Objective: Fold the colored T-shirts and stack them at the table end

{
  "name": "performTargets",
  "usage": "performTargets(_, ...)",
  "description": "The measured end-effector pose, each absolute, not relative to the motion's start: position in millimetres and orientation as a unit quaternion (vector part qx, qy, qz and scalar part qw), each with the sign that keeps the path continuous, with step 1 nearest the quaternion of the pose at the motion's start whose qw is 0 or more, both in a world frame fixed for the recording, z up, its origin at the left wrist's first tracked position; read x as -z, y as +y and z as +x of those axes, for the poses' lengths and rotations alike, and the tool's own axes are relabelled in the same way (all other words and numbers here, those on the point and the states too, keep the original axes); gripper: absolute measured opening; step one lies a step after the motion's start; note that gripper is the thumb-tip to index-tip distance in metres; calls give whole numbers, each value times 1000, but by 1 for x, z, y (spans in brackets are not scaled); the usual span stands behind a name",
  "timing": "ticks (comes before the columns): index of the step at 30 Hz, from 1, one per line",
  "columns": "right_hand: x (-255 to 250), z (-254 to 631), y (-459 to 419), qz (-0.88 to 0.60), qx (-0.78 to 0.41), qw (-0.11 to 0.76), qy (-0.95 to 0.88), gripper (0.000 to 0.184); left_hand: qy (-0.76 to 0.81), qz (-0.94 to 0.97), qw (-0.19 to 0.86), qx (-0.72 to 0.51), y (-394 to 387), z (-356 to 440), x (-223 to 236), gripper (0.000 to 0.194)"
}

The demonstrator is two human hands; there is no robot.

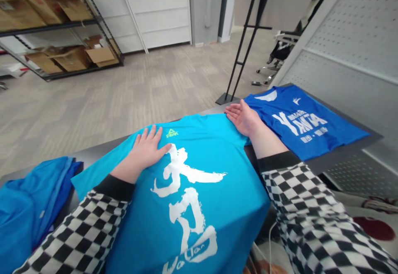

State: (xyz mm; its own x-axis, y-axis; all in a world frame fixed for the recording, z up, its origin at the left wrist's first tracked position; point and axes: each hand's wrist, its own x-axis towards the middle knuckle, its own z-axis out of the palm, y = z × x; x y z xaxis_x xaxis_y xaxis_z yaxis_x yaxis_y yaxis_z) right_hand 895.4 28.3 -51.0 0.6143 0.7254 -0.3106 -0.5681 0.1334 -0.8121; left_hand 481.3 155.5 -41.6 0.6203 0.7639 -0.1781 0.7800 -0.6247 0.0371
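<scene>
In the head view, the shirt [214, 183] lies spread on the table [96, 151], front up, directly before the person. Its long axis runs away from the person: the neck end points to the far edge, and the lower part comes toward the person and passes out of the bottom of the view, so the hem cannot be seen. White brush characters follow that same axis down the front. One sleeve slants out to the left and toward the person, near the heap [27, 203] of crumpled blue cloth.

The left hand [147, 149] rests flat on the chest beside the small yellow-green logo [171, 133], fingers spread and pointing away, holding nothing. The right hand [242, 118] is at the far right shoulder, turned on its side with the palm open to the left and fingers straight and close together; its grasp is empty too.

Just beyond the right wrist lies a darker jersey [301, 120], also front up. Its collar points away and to the left, its long axis slanting toward the near right. A black stand [241, 58] rises from the floor [171, 79] behind the table.
</scene>
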Motion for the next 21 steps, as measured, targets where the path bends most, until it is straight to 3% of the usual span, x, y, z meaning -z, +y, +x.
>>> performTargets(3,51,896,27,-510,-428,741,-84,35,449,887,54,99,154,500,29,107)
performTargets(8,49,894,26,-517,-423,736,-107,36,373,927,38,11,126,558,19,76)
performTargets(10,50,895,25,-515,-425,736,-110,37,307,949,67,-4,112,580,26,73)
performTargets(17,55,897,27,-529,-393,744,-109,37,304,946,107,27,105,595,39,109)
performTargets(21,55,892,28,-545,-359,746,-132,35,308,947,89,24,111,609,28,110)
